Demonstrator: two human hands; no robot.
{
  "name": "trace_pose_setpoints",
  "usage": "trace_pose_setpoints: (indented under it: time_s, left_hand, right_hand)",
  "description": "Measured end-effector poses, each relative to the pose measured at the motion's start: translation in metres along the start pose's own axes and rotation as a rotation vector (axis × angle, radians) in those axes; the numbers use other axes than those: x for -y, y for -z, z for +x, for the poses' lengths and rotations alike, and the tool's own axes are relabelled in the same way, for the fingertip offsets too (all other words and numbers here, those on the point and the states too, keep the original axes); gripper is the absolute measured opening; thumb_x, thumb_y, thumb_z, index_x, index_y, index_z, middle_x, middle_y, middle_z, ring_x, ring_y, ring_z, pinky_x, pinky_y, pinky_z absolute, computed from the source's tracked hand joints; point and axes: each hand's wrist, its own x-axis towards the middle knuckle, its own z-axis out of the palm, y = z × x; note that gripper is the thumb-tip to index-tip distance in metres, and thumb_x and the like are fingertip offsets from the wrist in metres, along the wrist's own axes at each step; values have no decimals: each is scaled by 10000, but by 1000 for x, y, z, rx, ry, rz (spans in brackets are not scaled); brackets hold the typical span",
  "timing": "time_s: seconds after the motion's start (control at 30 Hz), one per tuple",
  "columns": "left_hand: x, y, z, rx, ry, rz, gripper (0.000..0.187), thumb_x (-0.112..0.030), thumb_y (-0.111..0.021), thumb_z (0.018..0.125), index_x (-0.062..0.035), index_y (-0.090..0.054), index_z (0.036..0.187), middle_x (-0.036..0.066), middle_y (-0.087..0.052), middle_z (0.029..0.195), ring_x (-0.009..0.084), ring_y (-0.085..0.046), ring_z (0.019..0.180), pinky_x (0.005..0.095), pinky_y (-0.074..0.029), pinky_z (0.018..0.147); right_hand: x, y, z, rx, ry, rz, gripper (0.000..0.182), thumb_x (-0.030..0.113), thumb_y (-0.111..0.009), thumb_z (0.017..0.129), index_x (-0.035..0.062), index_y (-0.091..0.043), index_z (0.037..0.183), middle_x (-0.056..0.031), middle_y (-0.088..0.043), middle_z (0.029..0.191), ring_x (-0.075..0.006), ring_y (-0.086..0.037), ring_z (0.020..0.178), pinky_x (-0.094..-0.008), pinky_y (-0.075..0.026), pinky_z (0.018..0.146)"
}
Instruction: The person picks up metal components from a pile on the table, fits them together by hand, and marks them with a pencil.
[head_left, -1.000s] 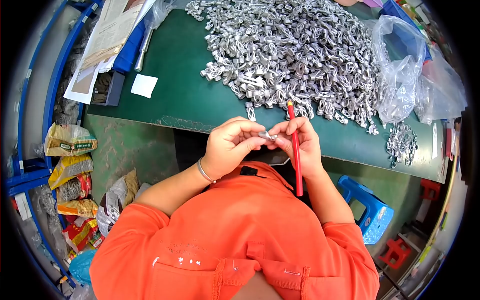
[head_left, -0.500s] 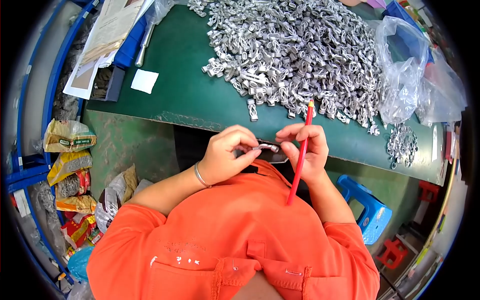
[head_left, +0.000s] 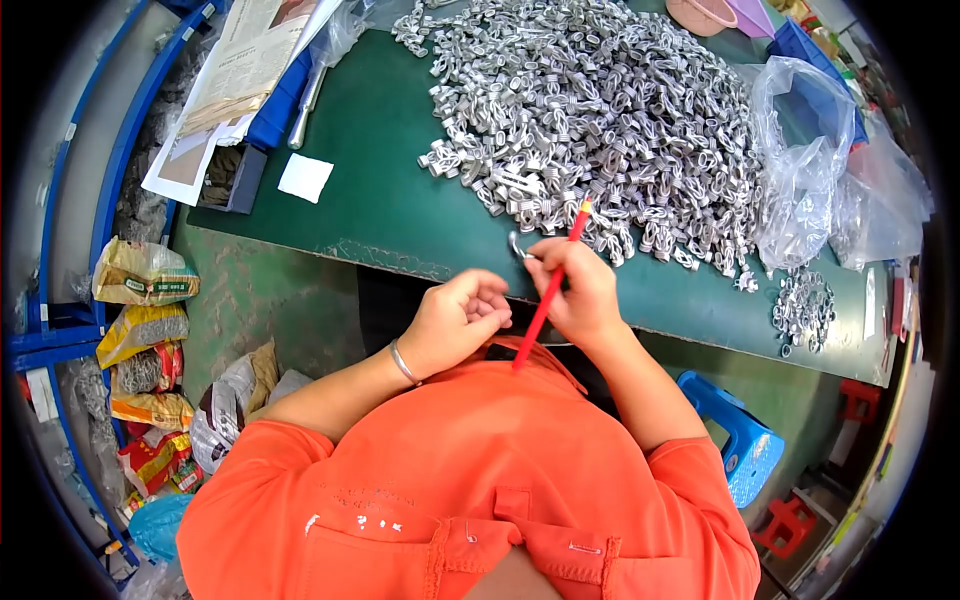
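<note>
My right hand [head_left: 580, 295] is over the table's front edge, closed around a slim red stick [head_left: 549, 298] with a yellow end, like a pencil. At its fingertips is a small shiny metal piece [head_left: 516, 245], partly hidden by the fingers. It sits just in front of a large heap of grey metal parts [head_left: 600, 110], many of them loop-shaped. My left hand [head_left: 462, 315], with a bangle at the wrist, hovers near my belly. Its fingers are curled in towards the thumb, and nothing shows in them.
The green table [head_left: 370, 140] bears a white paper square [head_left: 305, 178], clear plastic bags [head_left: 805, 190] and a small pile of metal rings [head_left: 802, 310]. Newspapers [head_left: 240, 65] lie over a bin at left. A blue stool [head_left: 735, 440] stands at right, and sacks [head_left: 145, 272] at left.
My right hand has moved forward and left to the table with the red stick and a small metal piece. My left hand has parted from the piece held between both hands earlier.
</note>
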Motion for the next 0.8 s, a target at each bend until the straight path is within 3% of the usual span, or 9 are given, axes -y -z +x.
trace_pose_setpoints:
  time_s: [0.07, 0.1, 0.17, 0.37, 0.8]
  left_hand:
    - [-2, -1, 7, -60, 63, -234, 374, 38, -572, 814, 56, -403, 1147, 84, -585, 849, 128, -625, 741, 214, -509, 641]
    - [-7, -1, 10, -78, 66, -334, 340, 30, -583, 815, 53, -438, 1122, 94, -598, 862, 137, -626, 732, 221, -514, 639]
    - [-15, 0, 15, -60, 88, -400, 292, 23, -584, 823, 56, -480, 1094, 108, -599, 877, 159, -631, 730, 248, -529, 650]
    - [-21, -4, 16, -56, -84, -403, 176, 41, -583, 818, 64, -547, 988, 106, -609, 851, 159, -630, 716, 244, -529, 650]
    - [-24, -7, 13, -17, -313, -127, 197, 117, -587, 774, 66, -554, 962, 114, -544, 949, 167, -624, 777, 254, -531, 691]
  right_hand:
    - [6, 3, -9, -75, -357, 466, 203, -43, -590, 808, 50, -410, 792, -106, -606, 832, -131, -594, 679, -237, -471, 547]
    - [24, 15, -3, -50, -597, 650, 225, -53, -576, 815, 54, -378, 823, -122, -601, 846, -137, -601, 701, -227, -492, 561]
    - [26, 23, -5, -35, -641, 808, 236, -71, -557, 820, 56, -360, 847, -134, -594, 866, -139, -610, 718, -223, -509, 573]
    - [30, 27, -15, -69, -556, 878, 221, -90, -532, 827, 45, -359, 851, -165, -579, 936, -164, -615, 770, -242, -534, 634]
    - [21, 22, -28, -55, -449, 932, 229, -118, -525, 816, 38, -364, 861, -187, -554, 993, -222, -599, 920, -306, -533, 767]
